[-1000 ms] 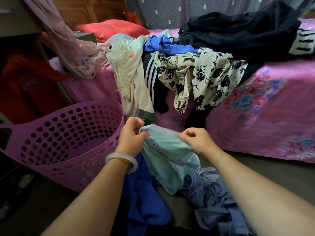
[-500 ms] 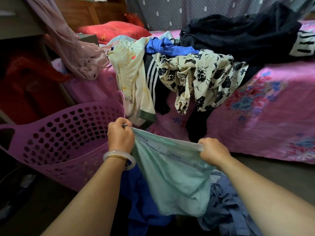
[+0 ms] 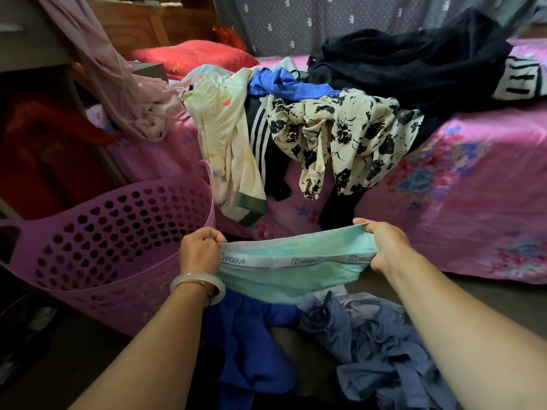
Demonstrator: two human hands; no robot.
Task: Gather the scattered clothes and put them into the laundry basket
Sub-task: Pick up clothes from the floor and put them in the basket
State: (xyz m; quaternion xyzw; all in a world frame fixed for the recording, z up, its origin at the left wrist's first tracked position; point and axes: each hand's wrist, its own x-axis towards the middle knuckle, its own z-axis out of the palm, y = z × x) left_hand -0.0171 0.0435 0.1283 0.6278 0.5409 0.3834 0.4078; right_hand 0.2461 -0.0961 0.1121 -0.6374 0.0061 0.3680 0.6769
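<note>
Head view, the only one. Lower centre of the frame: mint-green underwear, waistband stretched flat between two hands. Left hand curled round the left end, fingers clamped on the fabric; right hand pinching the right end, thumb on top, fingers wrapped under. Garment hanging free, above the floor clothes and just right of the laundry basket, which stands at centre left with its rim close beside the left hand. Nothing visible inside the basket from this angle.

Probably the step in hand: carrying this piece across to the basket. Best done by swinging both hands leftward over the rim, letting go only once the cloth hangs inside, not on the edge. Releasing the right end first would likely let it fall in cleanly. Worth keeping the dangling hem from catching on the basket handle.

Counted: one basket; one garment held; two pieces on the floor at the bottom, a bright blue garment and a grey-blue shirt. On the bed, upper half of the frame, a heap of at least six: cream top, black striped trousers, floral blouse, blue cloth, large black garment, pink garment. Exact total unclear where pieces overlap.
</note>
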